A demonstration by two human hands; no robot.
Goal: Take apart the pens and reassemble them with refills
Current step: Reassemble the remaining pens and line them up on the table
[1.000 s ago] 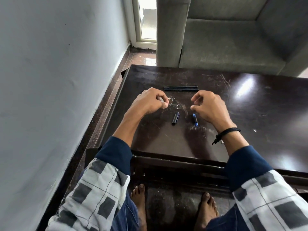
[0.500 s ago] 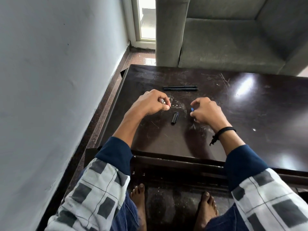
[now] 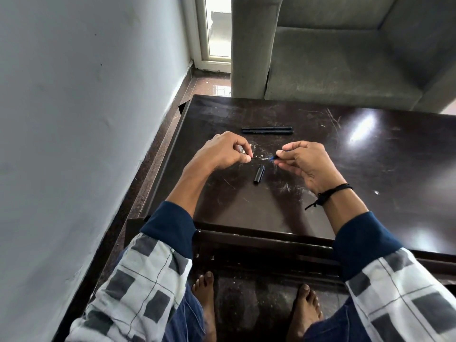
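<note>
My left hand [image 3: 222,153] pinches one end of a thin clear refill [image 3: 259,158] just above the dark table [image 3: 370,169]. My right hand [image 3: 304,160] pinches a small blue pen piece [image 3: 273,157] at the refill's other end. The two hands face each other a short gap apart. A short black pen cap [image 3: 258,174] lies on the table just below and between them. Two long black pen barrels [image 3: 267,130] lie side by side on the table beyond the hands.
A grey wall [image 3: 86,119] runs close along the table's left edge. A grey sofa [image 3: 345,58] stands right behind the table's far edge. My bare feet [image 3: 204,299] rest on the floor under the near edge.
My right hand has picked the blue piece up off the table and brought it to the tip of the refill held in my left hand. The black cap has not moved.
</note>
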